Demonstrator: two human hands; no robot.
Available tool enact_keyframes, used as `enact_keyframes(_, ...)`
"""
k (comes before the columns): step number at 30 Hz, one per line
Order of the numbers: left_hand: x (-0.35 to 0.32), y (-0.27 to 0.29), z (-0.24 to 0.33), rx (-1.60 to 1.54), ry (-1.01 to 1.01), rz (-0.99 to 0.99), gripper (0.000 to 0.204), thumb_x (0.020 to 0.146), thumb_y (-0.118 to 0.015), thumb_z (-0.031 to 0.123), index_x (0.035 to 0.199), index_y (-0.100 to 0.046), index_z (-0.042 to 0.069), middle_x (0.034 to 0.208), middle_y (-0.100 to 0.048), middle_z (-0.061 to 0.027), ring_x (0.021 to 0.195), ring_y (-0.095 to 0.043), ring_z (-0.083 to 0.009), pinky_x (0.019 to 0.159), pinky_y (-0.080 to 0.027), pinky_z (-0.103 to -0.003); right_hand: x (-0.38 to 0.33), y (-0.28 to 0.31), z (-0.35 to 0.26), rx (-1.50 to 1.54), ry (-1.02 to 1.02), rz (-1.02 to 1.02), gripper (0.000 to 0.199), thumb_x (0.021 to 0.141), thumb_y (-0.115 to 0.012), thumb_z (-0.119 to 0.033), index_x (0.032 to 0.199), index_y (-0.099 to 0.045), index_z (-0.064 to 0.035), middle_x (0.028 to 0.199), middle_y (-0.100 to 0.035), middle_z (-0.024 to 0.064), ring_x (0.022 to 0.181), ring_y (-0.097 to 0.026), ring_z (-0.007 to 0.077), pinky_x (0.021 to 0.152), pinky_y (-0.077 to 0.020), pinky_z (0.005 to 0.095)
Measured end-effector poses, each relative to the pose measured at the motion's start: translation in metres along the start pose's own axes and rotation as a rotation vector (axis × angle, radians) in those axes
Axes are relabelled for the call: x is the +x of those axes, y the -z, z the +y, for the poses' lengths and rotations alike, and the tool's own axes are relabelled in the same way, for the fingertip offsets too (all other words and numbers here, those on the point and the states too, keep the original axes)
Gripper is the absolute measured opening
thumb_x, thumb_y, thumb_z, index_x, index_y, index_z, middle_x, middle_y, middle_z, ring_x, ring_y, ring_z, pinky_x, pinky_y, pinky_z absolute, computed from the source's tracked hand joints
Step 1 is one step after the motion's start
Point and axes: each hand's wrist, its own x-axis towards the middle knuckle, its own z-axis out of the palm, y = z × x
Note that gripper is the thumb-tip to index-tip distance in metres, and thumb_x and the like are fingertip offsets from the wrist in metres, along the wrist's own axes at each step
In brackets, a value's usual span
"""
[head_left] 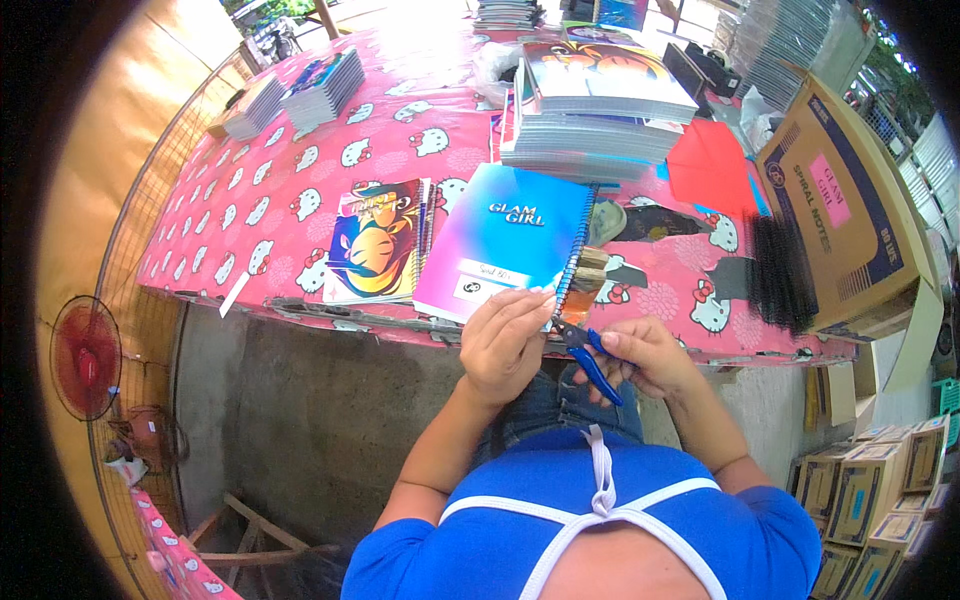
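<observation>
On my far left lies a spiral notebook with a cartoon cover (pixel 375 240), flat on the pink patterned tablecloth (pixel 260 210). Just beside it is the blue-and-pink gradient notebook with a dark wire spiral binding (pixel 505 240), near the table's front edge. My left hand (pixel 505 340) is pinched shut on that notebook's lower corner by the spiral's end. My right hand (pixel 645 355) is wrapped tight around blue-handled pliers (pixel 590 360), whose nose meets the wire's bottom end. I judge I'm at the crimping step on the spiral's tail. The next move calls for a steady corner and a firm squeeze, keeping the nose square on the wire.
</observation>
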Motion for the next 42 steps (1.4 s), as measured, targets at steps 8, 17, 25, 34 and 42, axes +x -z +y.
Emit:
enact_keyframes(8, 0.012, 0.076, -0.071, -0.128, 0.474, 1.166, 0.016, 0.089, -0.063, 0.008, 0.090, -0.050, -0.003, 0.094, -0.057, -0.0134, 0.088, -0.055, -0.0184, 0.082, -0.046, -0.034, -0.019, 0.105, 0.015, -1.168, 0.598, 1.033, 0.034, 0.080, -0.070, -0.020, 0.108, -0.062, -0.0021, 0.105, -0.063, 0.0140, 0.100, -0.060, 0.0262, 0.088, -0.0449, 0.0375)
enact_keyframes(17, -0.064, 0.133, -0.174, 0.709, 0.813, 0.706, 0.032, 0.084, -0.068, 0.014, 0.100, -0.048, -0.005, 0.088, -0.057, -0.0147, 0.077, -0.058, -0.0233, 0.073, -0.047, -0.035, 0.029, 0.089, -0.054, -1.517, 0.891, 0.938, 0.035, 0.075, -0.075, -0.020, 0.102, -0.064, -0.0020, 0.115, -0.056, 0.0177, 0.109, -0.052, 0.0335, 0.094, -0.0406, 0.0424)
enact_keyframes(25, -0.022, 0.122, -0.161, 0.530, 0.838, 0.565, 0.046, 0.085, -0.066, 0.008, 0.124, -0.043, -0.001, 0.125, -0.049, -0.0172, 0.116, -0.051, -0.0260, 0.096, -0.041, -0.036, 0.131, 0.018, -0.177, -1.891, 1.177, 0.624, 0.026, 0.073, -0.071, -0.014, 0.098, -0.066, -0.0072, 0.104, -0.058, 0.0121, 0.104, -0.054, 0.0297, 0.088, -0.0452, 0.0412)
enact_keyframes(34, 0.067, 0.045, -0.059, -1.349, 1.181, 0.221, 0.029, 0.093, -0.057, 0.010, 0.119, -0.045, 0.002, 0.116, -0.057, -0.0147, 0.092, -0.065, -0.0237, 0.081, -0.055, -0.036, 0.098, -0.024, -0.100, -2.012, 1.284, 0.376, 0.022, 0.071, -0.065, -0.005, 0.093, -0.066, -0.0079, 0.087, -0.063, 0.0060, 0.078, -0.062, 0.0257, 0.064, -0.0512, 0.0381)
enact_keyframes(42, 0.085, 0.040, -0.032, -0.771, 0.604, 0.028, 0.026, 0.091, -0.058, 0.004, 0.116, -0.054, -0.001, 0.103, -0.065, -0.0093, 0.091, -0.062, -0.0130, 0.079, -0.054, -0.030, 0.035, 0.043, -0.061, -1.075, 0.970, 0.690, 0.026, 0.074, -0.070, -0.001, 0.100, -0.064, -0.0007, 0.104, -0.066, 0.0099, 0.095, -0.062, 0.0196, 0.087, -0.0471, 0.0333)
